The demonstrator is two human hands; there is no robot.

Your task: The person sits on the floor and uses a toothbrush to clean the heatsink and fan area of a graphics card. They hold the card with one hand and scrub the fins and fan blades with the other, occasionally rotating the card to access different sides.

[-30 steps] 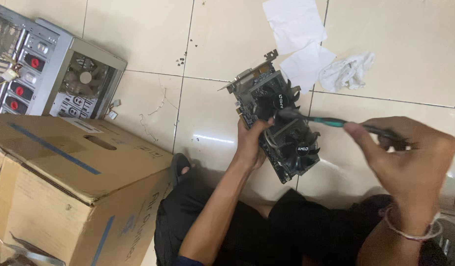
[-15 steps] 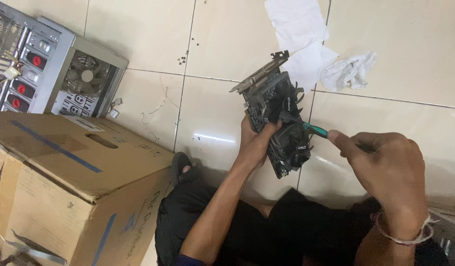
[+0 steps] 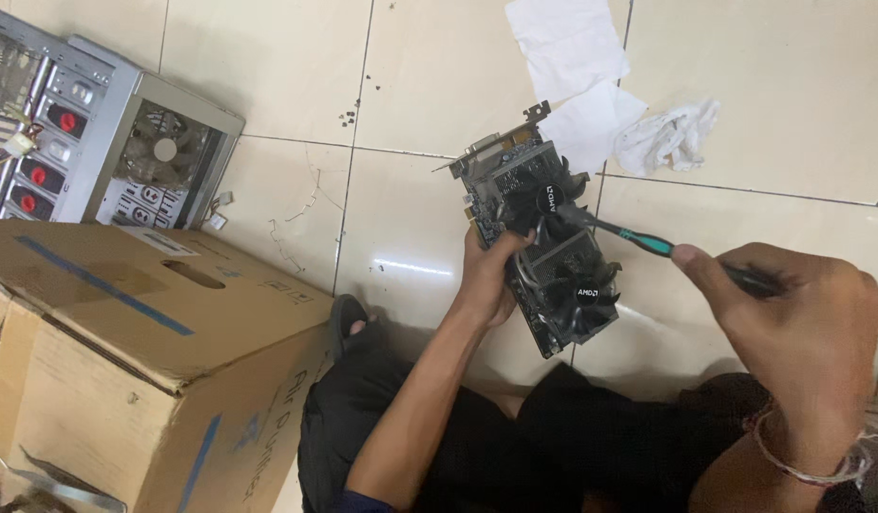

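Bare forearms, black trousers, a thin beaded bracelet point(image 3: 808, 464) (pale, with some red) on the right wrist

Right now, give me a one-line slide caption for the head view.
Left hand holds a dual-fan graphics card while the right hand works a teal-handled brush at its fans, above the tile floor.

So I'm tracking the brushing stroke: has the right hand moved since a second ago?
Yes. The right hand with the teal-handled brush sits about where it did a second ago against the crumpled cloth, after pushing in toward the graphics card midway.
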